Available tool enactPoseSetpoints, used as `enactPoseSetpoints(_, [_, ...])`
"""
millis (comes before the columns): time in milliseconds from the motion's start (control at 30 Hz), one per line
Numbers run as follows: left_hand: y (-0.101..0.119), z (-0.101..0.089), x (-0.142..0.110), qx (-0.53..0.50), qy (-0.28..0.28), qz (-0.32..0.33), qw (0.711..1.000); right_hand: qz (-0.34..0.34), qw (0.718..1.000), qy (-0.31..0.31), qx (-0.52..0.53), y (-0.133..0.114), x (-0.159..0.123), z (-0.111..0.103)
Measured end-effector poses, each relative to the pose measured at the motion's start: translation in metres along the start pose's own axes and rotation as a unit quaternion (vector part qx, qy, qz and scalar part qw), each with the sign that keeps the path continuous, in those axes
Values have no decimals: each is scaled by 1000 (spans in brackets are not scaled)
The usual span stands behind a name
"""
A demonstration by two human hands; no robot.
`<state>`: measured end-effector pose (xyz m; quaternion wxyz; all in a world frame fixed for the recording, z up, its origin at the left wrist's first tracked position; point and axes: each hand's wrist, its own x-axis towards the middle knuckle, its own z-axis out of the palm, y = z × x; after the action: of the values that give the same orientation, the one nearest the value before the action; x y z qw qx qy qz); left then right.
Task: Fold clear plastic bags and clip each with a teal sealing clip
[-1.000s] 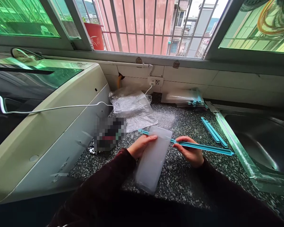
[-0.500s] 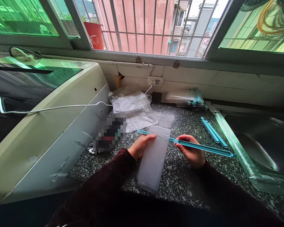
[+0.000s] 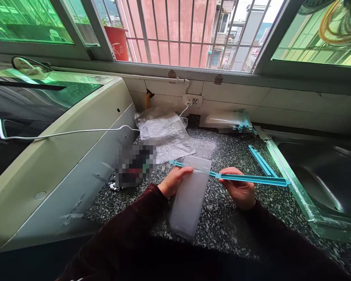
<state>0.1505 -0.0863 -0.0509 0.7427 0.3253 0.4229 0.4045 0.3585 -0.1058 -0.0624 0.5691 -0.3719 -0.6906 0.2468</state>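
The left hand (image 3: 173, 180) lay curled on the near left edge of a frosted plastic bag (image 3: 189, 197), its fingers bent and its thumb pressing the bag's top corner flat against the speckled granite counter (image 3: 222, 218). The bag lay lengthwise on the counter, its open mouth pointing toward the window (image 3: 181, 31) and its closed end toward the person. A long teal sealing clip (image 3: 240, 178) ran across the bag's mouth, one end poking out just left of the bag and the other reaching far to the right toward the steel sink (image 3: 324, 175). The right hand (image 3: 239, 189) pinched the clip just right of the bag, thumb and fingers closed narrowly around the teal bar, the rest of the hand resting below it on the counter. Farther from the bag, between it and the sink, a pair of spare teal clips (image 3: 261, 164) lay side by side on the counter. Beyond the bag, near the wall socket (image 3: 192, 101), sat a heap of crumpled clear plastic bags (image 3: 163, 132), and to the right of that heap, against the tiled wall, lay a stack of clipped bags (image 3: 228, 121). A washing machine (image 3: 55, 148) stood left of the bag, with a white cable (image 3: 64, 134) draped across its lid.
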Motion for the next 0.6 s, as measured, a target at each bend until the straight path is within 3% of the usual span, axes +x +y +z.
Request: enactPoseSetpoints(600, [-6,0,1,50,-8,36,998,-52,997,-34,-38,15,-6,-4])
